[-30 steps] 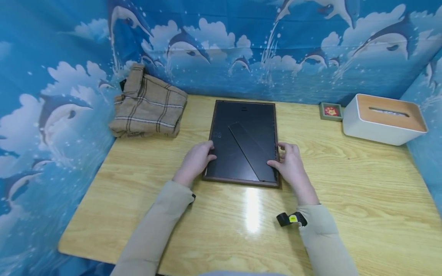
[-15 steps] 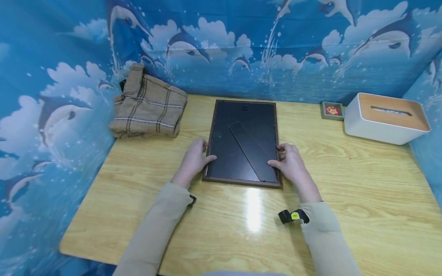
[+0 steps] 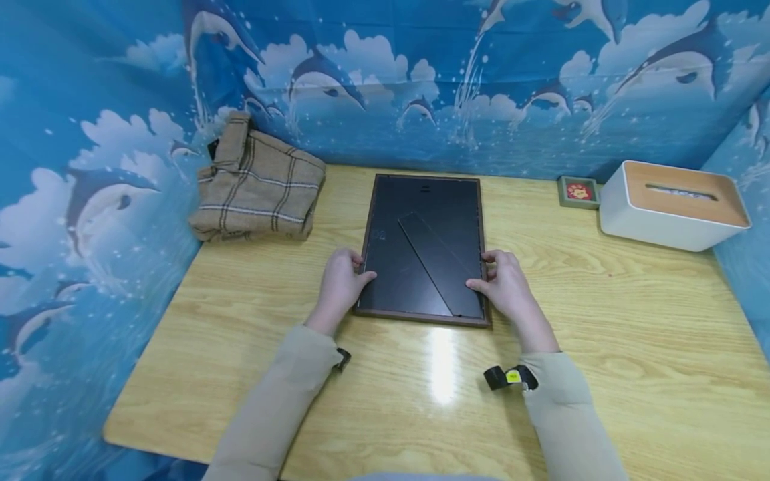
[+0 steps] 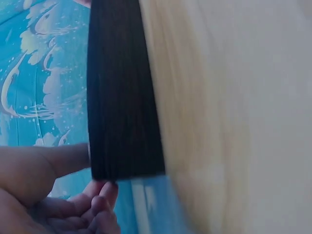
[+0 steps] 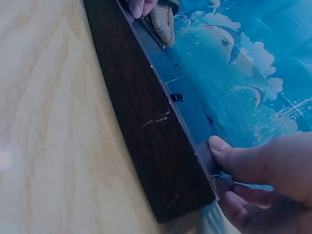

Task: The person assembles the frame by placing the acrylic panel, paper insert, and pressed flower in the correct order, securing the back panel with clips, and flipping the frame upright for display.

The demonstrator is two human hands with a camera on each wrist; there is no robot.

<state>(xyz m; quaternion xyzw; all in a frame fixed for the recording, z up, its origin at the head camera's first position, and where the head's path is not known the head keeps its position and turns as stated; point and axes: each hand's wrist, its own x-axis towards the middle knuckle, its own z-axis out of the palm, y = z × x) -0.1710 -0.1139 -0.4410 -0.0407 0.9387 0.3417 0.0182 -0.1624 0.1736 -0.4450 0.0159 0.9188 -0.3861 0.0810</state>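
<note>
A dark picture frame (image 3: 391, 274) lies face down on the wooden table, its black back and slanted easel leg (image 3: 427, 264) showing. My left hand (image 3: 343, 284) grips its left edge near the lower corner, thumb over the back and fingers at the side. On the opposite edge my right hand (image 3: 508, 284) holds it the same way. The left wrist view shows the dark brown side of the frame (image 4: 124, 97) beside the left hand (image 4: 34, 195). Light scuffs mark the frame (image 5: 151, 131) in the right wrist view, where the right thumb (image 5: 234, 156) rests on the back.
Folded plaid cloth (image 3: 261, 184) sits at the table's back left. A small green square box (image 3: 579, 192) with a red centre stands beside a white tissue box (image 3: 668, 220) with a wooden lid at the back right. Dolphin-print curtains (image 3: 385, 100) border the table.
The left hand's fingers have shifted along the left edge, with its thumb staying on the back. The left forearm has moved slightly right. The picture frame and right hand stay nearly in place.
</note>
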